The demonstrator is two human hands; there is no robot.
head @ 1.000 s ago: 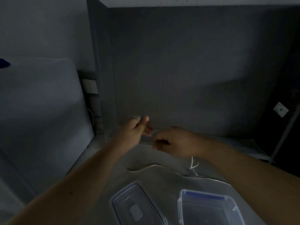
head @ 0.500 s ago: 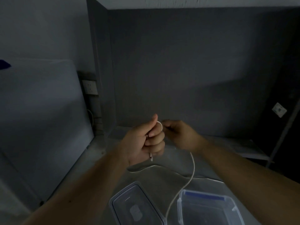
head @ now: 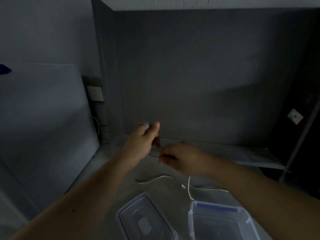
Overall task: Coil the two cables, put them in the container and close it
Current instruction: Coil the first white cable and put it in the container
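Note:
My left hand (head: 142,141) is raised over the grey table with white cable loops (head: 146,125) wound round its fingers. My right hand (head: 180,157) pinches the same cable just to the right of it, and the loose tail (head: 189,187) hangs down from under that hand towards the box. A second white cable (head: 155,179) lies in a wavy line across the table beneath my hands. The clear container (head: 192,220) with a blue-edged rim stands open at the bottom right. Its clear lid (head: 126,210) lies flat to its left.
A dark grey wall panel stands close behind the table (head: 110,179). A white wall socket (head: 95,93) sits at the left. A thin shelf ledge (head: 251,156) runs along the back right, with a metal leg beside it.
My left hand has rolled back over, fingers now pointing away with the loops on top. My right hand has dropped lower and to the right, drawing the cable with it; the hanging tail is shorter.

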